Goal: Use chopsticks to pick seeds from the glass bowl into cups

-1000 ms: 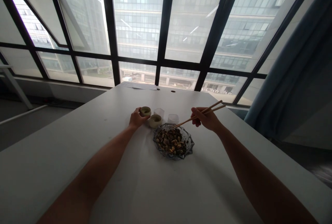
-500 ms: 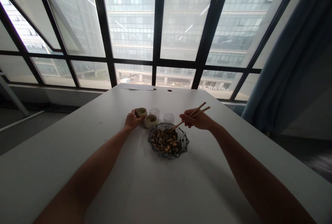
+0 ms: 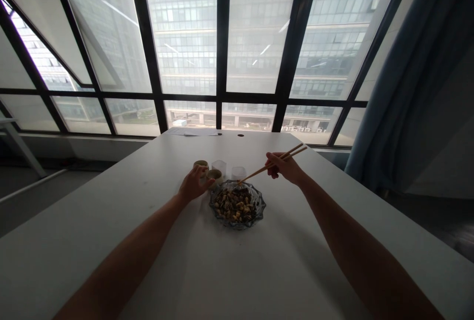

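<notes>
My right hand (image 3: 283, 166) grips a pair of wooden chopsticks (image 3: 255, 173), whose tips are together at the far rim of a glass bowl (image 3: 259, 209). Whether the tips hold a small piece is too small to tell. Brown seeds and paler nuts (image 3: 237, 205) are mixed in the bowl. To its left, my left hand (image 3: 194, 184) reaches over two small round cups with fingers apart. It partly covers the rear cup (image 3: 201, 163), and its thumb is by the front cup (image 3: 215, 176); contact is unclear.
Two small clear plastic cups, one left (image 3: 219, 167) and one right (image 3: 239, 173), stand behind the bowl. White paper (image 3: 192, 132) lies at the far end of the white table (image 3: 237, 270). Beyond are windows, with a blue curtain (image 3: 385, 112) on the right.
My left hand has let go of the rear cup and shifted toward the front one. The chopstick tips have moved from among the seeds to the bowl's far rim. My view has tilted slightly up.
</notes>
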Tool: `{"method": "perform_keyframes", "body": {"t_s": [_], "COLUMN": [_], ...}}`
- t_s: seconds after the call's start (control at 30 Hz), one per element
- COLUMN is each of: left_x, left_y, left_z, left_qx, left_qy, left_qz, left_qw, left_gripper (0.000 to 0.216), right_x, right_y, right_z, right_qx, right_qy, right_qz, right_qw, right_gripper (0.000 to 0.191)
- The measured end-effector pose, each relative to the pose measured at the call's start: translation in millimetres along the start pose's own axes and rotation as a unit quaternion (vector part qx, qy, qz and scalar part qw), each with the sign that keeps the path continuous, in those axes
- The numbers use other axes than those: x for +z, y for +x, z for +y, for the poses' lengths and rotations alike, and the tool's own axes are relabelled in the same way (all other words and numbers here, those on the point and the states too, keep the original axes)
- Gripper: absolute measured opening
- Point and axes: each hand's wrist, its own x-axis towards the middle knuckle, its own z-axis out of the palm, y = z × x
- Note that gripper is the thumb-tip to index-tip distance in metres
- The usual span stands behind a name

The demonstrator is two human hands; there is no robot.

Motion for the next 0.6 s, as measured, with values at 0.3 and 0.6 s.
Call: {"method": "perform_keyframes", "body": {"t_s": [0.3, 0.6], "left_x": [7.1, 11.5], "left_y": [-3.3, -1.3], "left_z": [0.1, -6.5], "left_qx": [-0.056, -0.081], "left_qy": [0.039, -0.034], "left_qz": [-0.108, -0.102], "left_qw": [0.992, 0.991], "left_gripper": [0.064, 0.074], "right_x": [-8.4, -10.7], "right_y": [7.7, 6.1], "right_z": [16.5, 24.3], "right_qx": [0.045, 0.085], "right_qy": [0.077, 0.086], "right_qz": [0.000, -0.020], "right_qw": [0.996, 0.992], "right_gripper": [0.057, 0.054]}}
